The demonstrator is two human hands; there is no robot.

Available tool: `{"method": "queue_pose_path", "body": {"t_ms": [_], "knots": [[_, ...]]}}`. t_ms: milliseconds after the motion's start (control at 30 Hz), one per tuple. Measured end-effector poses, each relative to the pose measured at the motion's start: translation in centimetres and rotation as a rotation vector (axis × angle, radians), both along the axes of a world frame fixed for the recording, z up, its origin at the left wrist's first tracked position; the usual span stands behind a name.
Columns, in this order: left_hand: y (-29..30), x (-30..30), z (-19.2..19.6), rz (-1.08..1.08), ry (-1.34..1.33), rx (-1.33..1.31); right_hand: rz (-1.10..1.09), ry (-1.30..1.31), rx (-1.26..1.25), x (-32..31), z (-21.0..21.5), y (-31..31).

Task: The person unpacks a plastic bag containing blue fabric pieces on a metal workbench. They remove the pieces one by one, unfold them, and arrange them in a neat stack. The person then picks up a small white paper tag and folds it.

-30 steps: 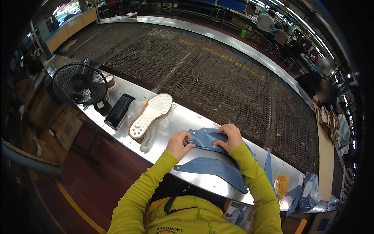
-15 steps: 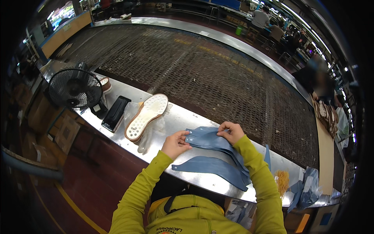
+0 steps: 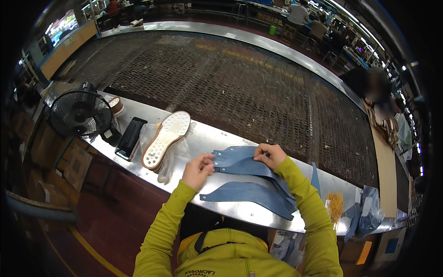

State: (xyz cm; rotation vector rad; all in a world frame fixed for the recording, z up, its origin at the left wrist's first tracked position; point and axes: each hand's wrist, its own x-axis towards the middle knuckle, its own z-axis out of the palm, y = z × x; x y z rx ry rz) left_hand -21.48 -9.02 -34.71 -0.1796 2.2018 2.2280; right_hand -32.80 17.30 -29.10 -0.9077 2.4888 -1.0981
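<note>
Centre frame, the right hand (image 3: 273,156) is pinching blue leather-like panels (image 3: 239,160), now fanning further apart; the left hand (image 3: 198,171) is curling half-open alongside.

Bench top (image 3: 199,144), long, shiny silver metal, bearing:
- One large white shoe sole (image 3: 167,138), brown-edged, dimpled, upon crumpled clear plastic (image 3: 165,172).
- Left of the sole, near: glossy black oblong case (image 3: 131,138).
- Farther left of the sole: round black caged fan (image 3: 80,114).
- Right of the sole: fanned stack of thin blue curved sheets (image 3: 240,159); one separate long blue curved sheet (image 3: 249,196).
- Far right of the sole: bundle of loose yellow strands (image 3: 335,205); clear plastic bag with blue contents (image 3: 370,211).
</note>
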Motion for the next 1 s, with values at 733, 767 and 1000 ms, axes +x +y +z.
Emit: {"method": "queue_pose_path", "body": {"t_ms": [733, 767, 1000], "knots": [[-2.1, 2.6, -1.4, 0.201, 0.314, -0.894, -0.367, 0.092, -0.375, 8.2, 9.2, 12.0], [-2.2, 2.5, -1.4, 0.189, 0.266, -0.897, -0.441, 0.129, -0.458, 9.8, 9.8, 13.5], [-2.3, 2.3, -1.3, 0.153, 0.242, -0.798, -0.577, 0.478, -0.412, 19.3, 14.0, 20.5]]}}
